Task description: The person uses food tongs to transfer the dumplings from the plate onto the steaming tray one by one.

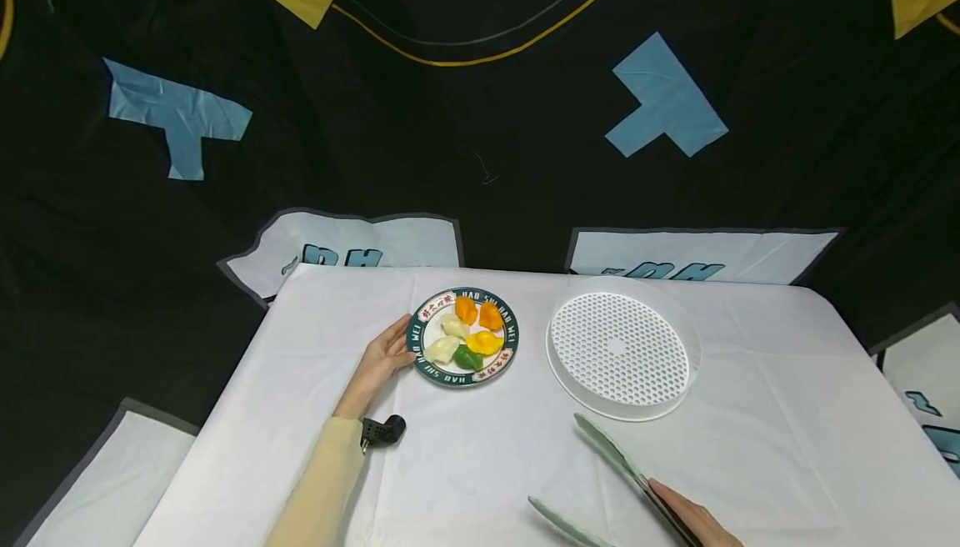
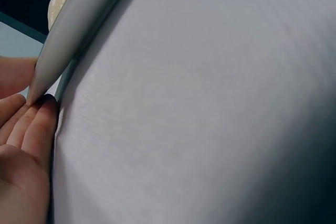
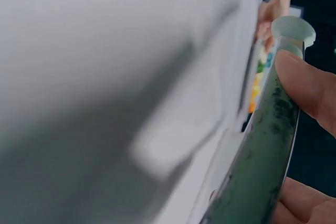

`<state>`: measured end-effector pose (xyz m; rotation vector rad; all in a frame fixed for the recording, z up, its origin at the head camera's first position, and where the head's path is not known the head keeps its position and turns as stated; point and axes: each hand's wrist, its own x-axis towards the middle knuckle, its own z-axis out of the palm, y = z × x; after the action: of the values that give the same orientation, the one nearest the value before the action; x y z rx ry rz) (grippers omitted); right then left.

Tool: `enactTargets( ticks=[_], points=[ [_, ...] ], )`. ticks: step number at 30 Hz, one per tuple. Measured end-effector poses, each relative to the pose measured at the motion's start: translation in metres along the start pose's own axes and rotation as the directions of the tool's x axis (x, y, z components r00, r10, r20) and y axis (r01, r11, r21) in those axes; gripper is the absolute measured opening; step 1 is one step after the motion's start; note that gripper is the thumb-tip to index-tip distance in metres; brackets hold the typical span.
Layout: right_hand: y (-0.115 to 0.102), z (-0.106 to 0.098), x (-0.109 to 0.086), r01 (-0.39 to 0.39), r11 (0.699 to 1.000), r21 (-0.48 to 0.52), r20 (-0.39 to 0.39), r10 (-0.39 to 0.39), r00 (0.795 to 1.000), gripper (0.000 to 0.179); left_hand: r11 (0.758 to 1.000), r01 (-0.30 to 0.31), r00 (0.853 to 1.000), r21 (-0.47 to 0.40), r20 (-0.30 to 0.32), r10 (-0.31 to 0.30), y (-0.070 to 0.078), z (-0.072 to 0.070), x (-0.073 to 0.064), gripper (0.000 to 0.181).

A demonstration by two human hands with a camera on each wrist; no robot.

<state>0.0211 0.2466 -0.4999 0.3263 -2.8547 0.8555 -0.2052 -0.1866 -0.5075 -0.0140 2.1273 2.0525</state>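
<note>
My left hand (image 1: 384, 360) grips the left edge of a round plate (image 1: 512, 337) with a dark green patterned rim. In the left wrist view the thumb lies over the rim and the fingers (image 2: 32, 129) are under it. Several dumplings sit on the plate: orange, pale, a yellow dumpling (image 1: 484, 343) and a green dumpling (image 1: 468, 358). At the front right, my right hand (image 1: 693, 518) holds a pair of tongs (image 1: 609, 445) with pale green arms. The tongs' arms are spread apart, with nothing between their tips. Part of the right hand is cut off in the head view.
A round white steamer tray (image 1: 618, 348) with a perforated base stands right of the plate, beyond the tongs. A white cloth (image 1: 465, 464) covers the table. Behind the table hangs a black backdrop (image 1: 420, 147) with blue and yellow patches.
</note>
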Motion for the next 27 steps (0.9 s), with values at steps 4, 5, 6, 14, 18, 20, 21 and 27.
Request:
enactTargets(
  ticks=[4, 5, 6, 14, 18, 20, 21, 27],
  points=[
    [-0.02, -0.011, 0.019, -0.041, 0.997, 0.069, 0.062, 0.037, 0.997, 0.082, 1.0, -0.006, 1.0, -0.005, 0.003, 0.006, -0.001, 0.0, 0.001, 0.075],
    [-0.025, -0.013, 0.025, -0.076, 0.993, 0.09, 0.102, 0.067, 0.993, 0.084, 1.0, -0.008, 1.0, -0.008, 0.005, 0.008, -0.001, 0.0, 0.001, 0.075],
    [-0.03, -0.015, 0.031, -0.122, 0.987, 0.106, 0.138, 0.107, 0.985, 0.086, 1.0, -0.009, 1.0, -0.01, 0.007, 0.009, -0.001, 0.0, 0.001, 0.075],
    [-0.055, -0.014, 0.071, -0.089, 0.977, 0.194, 0.113, 0.067, 0.991, 0.085, 1.0, -0.027, 1.0, 0.004, 0.012, 0.027, 0.0, 0.001, -0.001, 0.073],
    [-0.06, -0.007, 0.085, -0.014, 0.981, 0.193, 0.043, 0.006, 0.999, 0.084, 0.999, -0.039, 0.999, -0.013, 0.018, 0.039, 0.0, 0.001, -0.002, 0.072],
    [-0.062, -0.003, 0.092, 0.013, 0.983, 0.181, 0.023, -0.017, 1.0, 0.083, 0.999, -0.039, 0.999, -0.019, 0.018, 0.04, 0.001, 0.001, -0.003, 0.072],
    [-0.064, -0.001, 0.096, 0.025, 0.984, 0.177, 0.019, -0.029, 0.999, 0.081, 0.999, -0.04, 0.999, -0.019, 0.017, 0.04, 0.001, 0.001, -0.003, 0.073],
    [-0.071, 0.014, 0.116, 0.079, 0.98, 0.183, 0.023, -0.084, 0.996, 0.074, 0.999, -0.042, 0.999, -0.003, 0.013, 0.042, -0.001, 0.0, -0.003, 0.072]
  ],
)
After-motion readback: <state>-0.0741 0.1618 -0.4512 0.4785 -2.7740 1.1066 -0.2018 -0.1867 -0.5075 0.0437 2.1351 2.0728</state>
